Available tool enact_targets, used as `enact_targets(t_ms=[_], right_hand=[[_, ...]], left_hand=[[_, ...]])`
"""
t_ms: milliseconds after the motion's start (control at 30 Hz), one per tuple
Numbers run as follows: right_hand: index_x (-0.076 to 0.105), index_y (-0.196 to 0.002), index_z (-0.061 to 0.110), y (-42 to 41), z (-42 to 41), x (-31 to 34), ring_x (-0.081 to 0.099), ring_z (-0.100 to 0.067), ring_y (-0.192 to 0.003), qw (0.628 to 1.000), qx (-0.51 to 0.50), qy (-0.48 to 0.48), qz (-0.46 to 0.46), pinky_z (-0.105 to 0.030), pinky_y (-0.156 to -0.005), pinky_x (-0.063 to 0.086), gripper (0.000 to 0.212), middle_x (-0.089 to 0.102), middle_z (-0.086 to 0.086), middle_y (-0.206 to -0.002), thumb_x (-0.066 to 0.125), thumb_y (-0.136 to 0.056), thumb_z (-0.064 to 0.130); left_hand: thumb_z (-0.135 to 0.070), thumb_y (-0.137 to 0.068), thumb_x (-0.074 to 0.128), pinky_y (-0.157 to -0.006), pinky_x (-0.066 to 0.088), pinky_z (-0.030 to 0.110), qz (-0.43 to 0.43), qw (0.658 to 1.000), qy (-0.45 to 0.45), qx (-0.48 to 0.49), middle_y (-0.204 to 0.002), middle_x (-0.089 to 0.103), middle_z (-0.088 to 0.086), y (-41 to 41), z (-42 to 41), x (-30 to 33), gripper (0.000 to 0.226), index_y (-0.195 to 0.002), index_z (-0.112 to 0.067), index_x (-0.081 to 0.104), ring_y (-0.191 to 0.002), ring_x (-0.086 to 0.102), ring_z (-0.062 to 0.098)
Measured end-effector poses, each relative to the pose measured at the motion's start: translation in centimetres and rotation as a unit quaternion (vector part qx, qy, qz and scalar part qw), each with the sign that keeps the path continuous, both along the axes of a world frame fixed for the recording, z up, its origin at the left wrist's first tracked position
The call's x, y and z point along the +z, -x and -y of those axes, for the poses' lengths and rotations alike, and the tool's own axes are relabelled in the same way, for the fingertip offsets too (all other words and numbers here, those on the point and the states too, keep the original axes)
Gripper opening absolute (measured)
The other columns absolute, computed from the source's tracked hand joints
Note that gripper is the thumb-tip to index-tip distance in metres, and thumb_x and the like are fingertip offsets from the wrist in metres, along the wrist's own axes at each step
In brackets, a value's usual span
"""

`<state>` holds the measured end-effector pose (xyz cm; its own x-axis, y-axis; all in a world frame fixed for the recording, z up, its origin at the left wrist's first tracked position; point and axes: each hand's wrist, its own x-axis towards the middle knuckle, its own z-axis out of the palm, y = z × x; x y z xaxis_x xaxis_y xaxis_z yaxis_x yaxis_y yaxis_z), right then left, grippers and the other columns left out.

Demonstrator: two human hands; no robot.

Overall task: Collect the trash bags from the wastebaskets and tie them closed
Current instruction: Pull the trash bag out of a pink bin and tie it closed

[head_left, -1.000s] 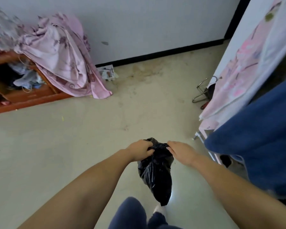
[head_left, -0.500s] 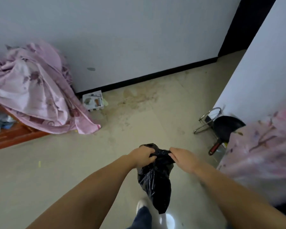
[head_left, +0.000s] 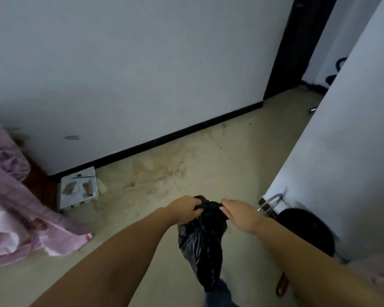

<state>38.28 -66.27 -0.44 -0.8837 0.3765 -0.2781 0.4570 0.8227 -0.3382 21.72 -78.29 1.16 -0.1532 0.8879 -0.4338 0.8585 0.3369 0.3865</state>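
Observation:
A black trash bag (head_left: 201,244) hangs in front of me above the floor, bunched at the top and narrowing to a point below. My left hand (head_left: 184,209) grips the gathered top from the left, fingers curled into the plastic. My right hand (head_left: 239,214) grips the same top from the right. The two hands are close together at the bag's neck. No wastebasket is in view.
A pink sheet (head_left: 13,220) is heaped at the left over red-brown wood. A white tray (head_left: 79,188) lies by the black baseboard. A black pan (head_left: 308,229) and a wire rack (head_left: 269,202) sit by the white wall at right. A doorway (head_left: 297,47) opens at the far right.
My view has lifted and turned right: the sheet slid out to the left, the doorway came into view. Both hands still hold the bag's top.

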Motion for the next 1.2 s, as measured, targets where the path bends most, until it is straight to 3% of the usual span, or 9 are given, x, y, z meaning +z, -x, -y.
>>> enact_targets(t_ms=[233, 567, 667, 767, 867, 1033, 1200], right_hand=[[0.036, -0.085, 0.013, 7.8, -17.3, 2.3, 0.043, -0.02, -0.073, 1.0, 0.01, 0.002, 0.004, -0.031, -0.064, 0.029, 0.024, 0.046, -0.005, -0.081, 0.028, -0.102, 0.028], [0.035, -0.085, 0.012, 20.4, -37.9, -0.1, 0.042, -0.02, -0.075, 0.997, -0.065, 0.036, 0.001, -0.029, -0.064, 0.025, 0.023, 0.046, -0.002, -0.074, 0.03, -0.102, 0.026], [0.036, -0.085, 0.013, 24.2, -44.2, 0.5, 0.042, -0.019, -0.077, 0.993, -0.114, 0.039, -0.013, -0.029, -0.066, 0.026, 0.021, 0.054, -0.016, -0.089, 0.031, -0.102, 0.026], [0.036, -0.085, 0.014, 26.8, -50.3, 1.2, 0.042, -0.02, -0.076, 0.987, -0.154, 0.042, -0.025, -0.03, -0.066, 0.028, 0.02, 0.058, -0.019, -0.094, 0.032, -0.101, 0.026], [0.035, -0.086, 0.015, 27.5, -56.4, 1.1, 0.042, -0.02, -0.075, 0.98, -0.195, 0.044, -0.016, -0.03, -0.066, 0.029, 0.019, 0.06, -0.02, -0.099, 0.034, -0.101, 0.025], [0.041, -0.087, 0.013, 27.3, -67.8, 0.4, 0.047, -0.021, -0.077, 0.973, -0.224, 0.051, -0.001, -0.029, -0.064, 0.028, 0.019, 0.061, -0.021, -0.102, 0.034, -0.101, 0.023], [0.05, -0.103, 0.0, 26.9, -80.9, 0.9, 0.057, -0.033, -0.094, 0.973, -0.227, 0.041, 0.014, -0.032, -0.068, 0.031, 0.03, 0.06, -0.021, -0.108, 0.034, -0.101, 0.025]], left_hand=[[-0.029, -0.101, 0.037, -0.063, 0.032, 0.031, 0.003, 1.0, -0.019, 0.004, -0.076, 0.044, 0.004, 6.9, -16.3, 2.1, 0.024, -0.084, -0.013, 0.043, -0.068, 0.043, 0.022], [-0.031, -0.1, 0.038, -0.073, 0.044, 0.036, -0.015, 0.998, 0.014, -0.066, -0.1, 0.061, 0.017, 21.1, -39.6, -0.4, 0.029, -0.101, -0.006, 0.054, -0.09, 0.058, 0.033], [-0.03, -0.1, 0.037, -0.072, 0.04, 0.033, -0.01, 0.994, 0.017, -0.105, -0.099, 0.061, 0.016, 25.9, -47.4, 0.4, 0.027, -0.096, -0.009, 0.053, -0.089, 0.058, 0.031], [-0.03, -0.1, 0.038, -0.071, 0.038, 0.029, 0.007, 0.992, -0.001, -0.123, -0.102, 0.062, 0.015, 29.6, -55.1, 1.0, 0.029, -0.1, -0.006, 0.056, -0.092, 0.058, 0.028], [-0.029, -0.099, 0.04, -0.073, 0.039, 0.031, 0.005, 0.987, 0.002, -0.162, -0.103, 0.063, 0.016, 30.7, -62.7, 0.7, 0.032, -0.105, -0.003, 0.057, -0.094, 0.059, 0.031], [-0.026, -0.099, 0.042, -0.067, 0.038, 0.033, 0.021, 0.981, -0.003, -0.195, -0.095, 0.064, 0.02, 30.7, -75.2, -0.4, 0.024, -0.086, -0.008, 0.051, -0.087, 0.06, 0.034], [-0.026, -0.099, 0.04, -0.07, 0.038, 0.032, 0.013, 0.983, 0.006, -0.182, -0.102, 0.06, 0.02, 29.9, -88.3, 0.2, 0.03, -0.102, -0.001, 0.056, -0.092, 0.057, 0.032]])
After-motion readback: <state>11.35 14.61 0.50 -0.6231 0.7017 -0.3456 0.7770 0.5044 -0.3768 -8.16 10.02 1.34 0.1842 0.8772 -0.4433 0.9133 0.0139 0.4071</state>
